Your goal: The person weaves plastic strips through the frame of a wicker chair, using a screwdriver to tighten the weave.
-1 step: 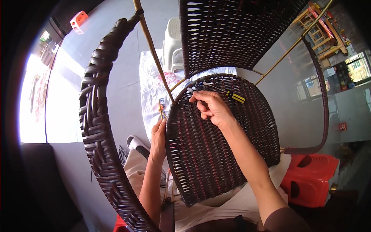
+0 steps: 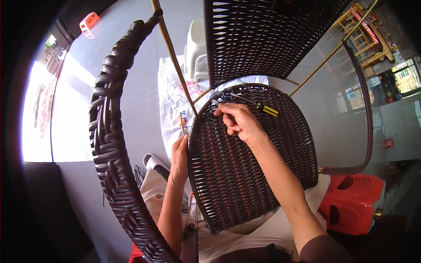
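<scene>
We see a woven chair (image 2: 232, 184) only in part.
The top edge cuts off its backrest (image 2: 263, 39), the lower edge its left armrest (image 2: 107, 140). The right hand (image 2: 239, 120) covers some of the seat (image 2: 228, 171); we cannot tell whether it holds anything. The seat's rim hides part of the left hand (image 2: 179, 158).

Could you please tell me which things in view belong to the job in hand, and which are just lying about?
Likely part of the job:
- woven seat, below the right hand, beside the left hand
- screwdriver, on the woven seat

Apparently just lying about:
- white stool, beyond the woven seat
- orange stool
</scene>
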A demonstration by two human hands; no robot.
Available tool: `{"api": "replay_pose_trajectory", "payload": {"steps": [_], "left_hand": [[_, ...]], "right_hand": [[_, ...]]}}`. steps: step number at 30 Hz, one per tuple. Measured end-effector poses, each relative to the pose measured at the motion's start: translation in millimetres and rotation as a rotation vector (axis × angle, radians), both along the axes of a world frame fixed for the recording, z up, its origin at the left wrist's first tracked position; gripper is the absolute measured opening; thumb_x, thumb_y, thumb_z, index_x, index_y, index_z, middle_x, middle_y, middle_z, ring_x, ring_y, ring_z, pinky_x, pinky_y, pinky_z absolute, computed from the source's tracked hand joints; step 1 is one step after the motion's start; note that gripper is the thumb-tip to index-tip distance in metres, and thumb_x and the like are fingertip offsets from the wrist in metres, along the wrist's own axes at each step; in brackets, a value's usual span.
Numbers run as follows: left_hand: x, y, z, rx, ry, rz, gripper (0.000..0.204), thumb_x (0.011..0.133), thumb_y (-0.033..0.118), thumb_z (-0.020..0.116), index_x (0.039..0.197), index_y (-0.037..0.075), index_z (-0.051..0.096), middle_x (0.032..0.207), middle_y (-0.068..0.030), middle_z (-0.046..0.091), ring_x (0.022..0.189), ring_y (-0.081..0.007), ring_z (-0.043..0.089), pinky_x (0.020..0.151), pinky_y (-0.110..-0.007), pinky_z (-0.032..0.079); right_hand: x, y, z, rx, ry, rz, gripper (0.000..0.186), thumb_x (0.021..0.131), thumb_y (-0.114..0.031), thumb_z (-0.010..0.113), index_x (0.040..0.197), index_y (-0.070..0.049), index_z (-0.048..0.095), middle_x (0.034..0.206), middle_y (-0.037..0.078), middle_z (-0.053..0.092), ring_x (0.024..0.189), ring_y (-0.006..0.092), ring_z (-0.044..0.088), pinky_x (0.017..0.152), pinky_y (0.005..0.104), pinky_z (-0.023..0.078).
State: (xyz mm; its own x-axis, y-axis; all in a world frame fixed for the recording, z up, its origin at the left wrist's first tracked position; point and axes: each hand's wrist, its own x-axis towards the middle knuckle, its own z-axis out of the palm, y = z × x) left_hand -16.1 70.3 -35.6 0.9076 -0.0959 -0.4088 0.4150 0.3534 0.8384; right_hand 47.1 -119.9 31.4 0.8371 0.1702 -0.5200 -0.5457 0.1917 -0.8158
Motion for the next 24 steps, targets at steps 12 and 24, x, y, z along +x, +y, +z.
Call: {"api": "replay_pose_trajectory", "payload": {"steps": [12, 24], "left_hand": [[-1, 1, -5, -0.019, 0.026, -0.009, 0.03, 0.094, 0.026, 0.045, 0.098, 0.0, 0.058, 0.078, 0.0, 0.058, 0.065, -0.0062, 0.051, 0.059, -0.02, 0.042], [-1, -2, -11, -0.074, 0.071, 0.019, 0.03, 0.095, 0.027, 0.046, 0.098, 0.0, 0.058, 0.079, -0.0006, 0.059, 0.064, -0.0065, 0.051, 0.059, -0.019, 0.042]], "right_hand": [[0, 8, -9, -0.094, 0.094, -0.195, 0.025, 0.08, -0.025, 0.058, 0.069, -0.003, 0.059, 0.046, -0.003, 0.041, 0.033, 0.0058, 0.03, 0.044, 0.029, 0.044], [5, 14, -9, -0.053, 0.199, -0.281, 0.018, 0.078, -0.019, 0.058, 0.071, -0.002, 0.058, 0.048, -0.003, 0.04, 0.035, 0.0051, 0.031, 0.05, 0.0329, 0.054]]}}
